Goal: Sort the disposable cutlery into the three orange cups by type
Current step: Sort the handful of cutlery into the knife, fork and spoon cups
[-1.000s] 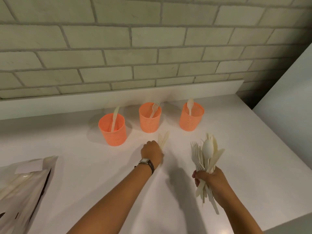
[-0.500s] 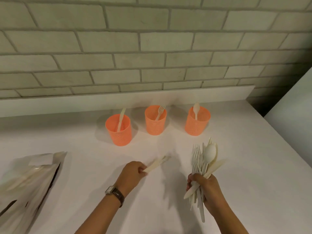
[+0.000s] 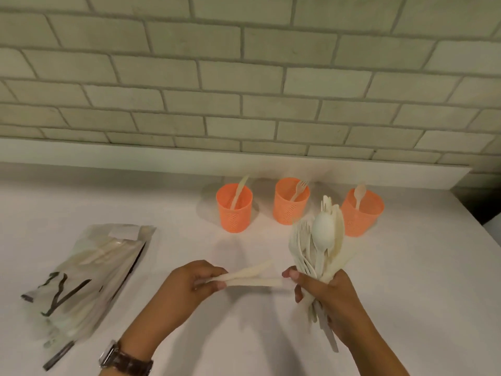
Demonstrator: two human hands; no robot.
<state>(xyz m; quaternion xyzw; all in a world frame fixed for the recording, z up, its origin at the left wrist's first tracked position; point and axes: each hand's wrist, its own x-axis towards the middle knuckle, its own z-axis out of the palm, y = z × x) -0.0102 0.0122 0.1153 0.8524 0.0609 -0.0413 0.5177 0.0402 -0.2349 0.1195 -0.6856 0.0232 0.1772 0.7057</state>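
Three orange mesh cups stand in a row near the wall: the left cup (image 3: 234,212) holds a knife, the middle cup (image 3: 291,204) a fork, the right cup (image 3: 362,217) a spoon. My right hand (image 3: 328,297) grips a bunch of cream cutlery (image 3: 320,240) upright, with forks, a spoon and knives fanned out. My left hand (image 3: 189,286) pinches two cream pieces (image 3: 252,276) by one end; they lie level and their far ends reach the fingers of my right hand. What type they are is blurred.
A white counter (image 3: 244,335) runs to a low white ledge under a pale brick wall. A plastic bag (image 3: 89,270) with more cream cutlery lies at the left. The counter's right edge drops off beyond the right cup.
My left hand drew back from near the cups toward me, carrying the two pieces, and now meets my right hand. The view swung left, so the cups sit further right.
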